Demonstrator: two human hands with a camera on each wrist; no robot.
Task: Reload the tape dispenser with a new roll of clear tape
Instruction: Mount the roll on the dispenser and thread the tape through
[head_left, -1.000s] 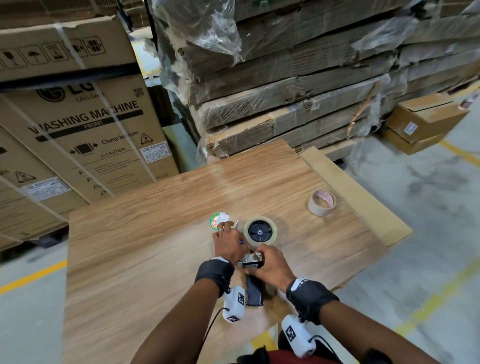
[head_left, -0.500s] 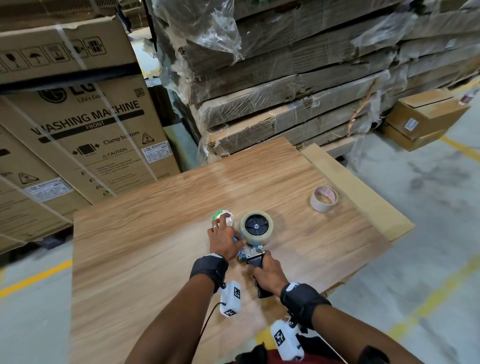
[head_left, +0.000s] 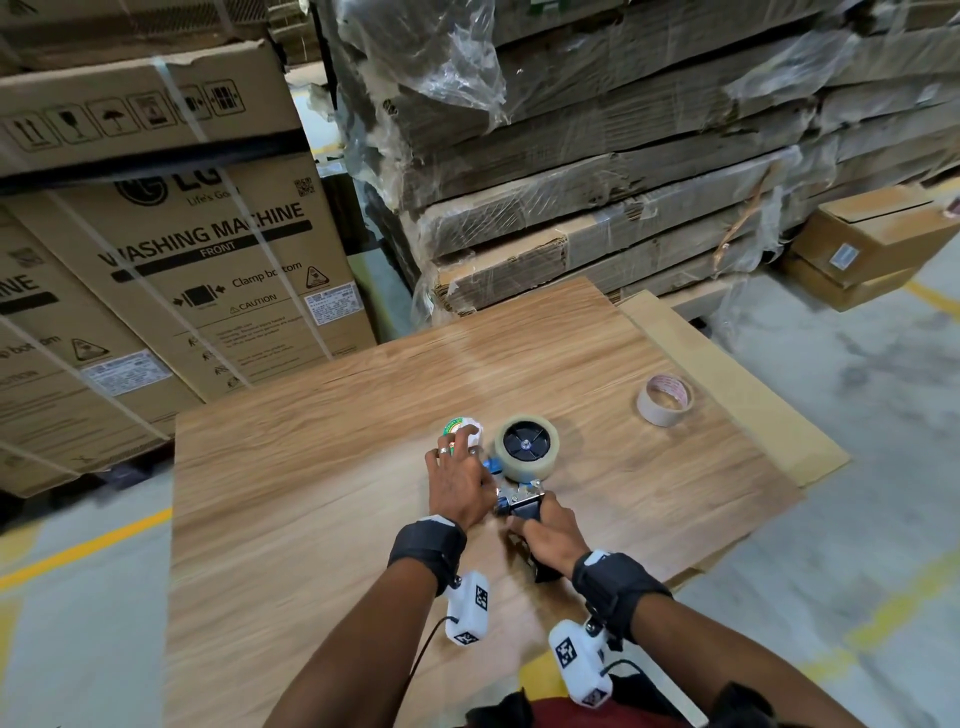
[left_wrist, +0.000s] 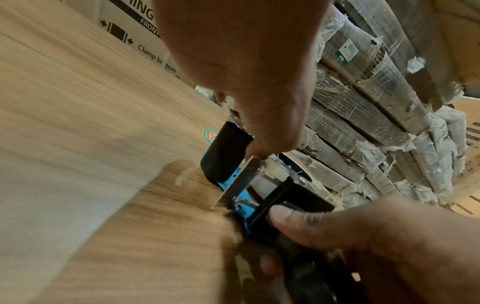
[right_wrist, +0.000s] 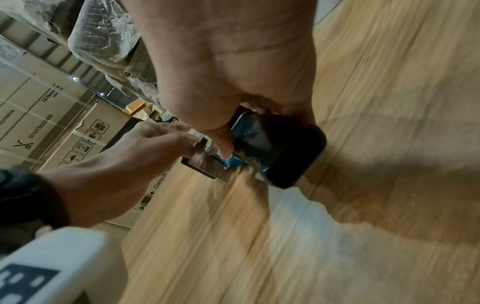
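Note:
The tape dispenser (head_left: 522, 500) lies on its side on the wooden table (head_left: 311, 519), with a roll of clear tape (head_left: 526, 448) on its black hub. My right hand (head_left: 540, 530) grips the black handle (right_wrist: 296, 156), its thumb (left_wrist: 298, 218) lying on the black frame. My left hand (head_left: 470, 467) holds the dispenser's front end. Its fingers pinch at the metal plate (left_wrist: 244, 181) beside the black roller (left_wrist: 226, 156). Whether tape lies between those fingers is hidden.
A small white roll with a green and red label (head_left: 460, 427) sits just beyond my left fingers. A tan tape roll (head_left: 665, 399) lies to the right. Washing-machine cartons (head_left: 208, 270) and wrapped cardboard stacks (head_left: 623, 182) stand behind the table.
My right hand has slid from the dispenser's front end back onto the handle and grips it. My left hand stays at the front, and the dispenser has barely shifted.

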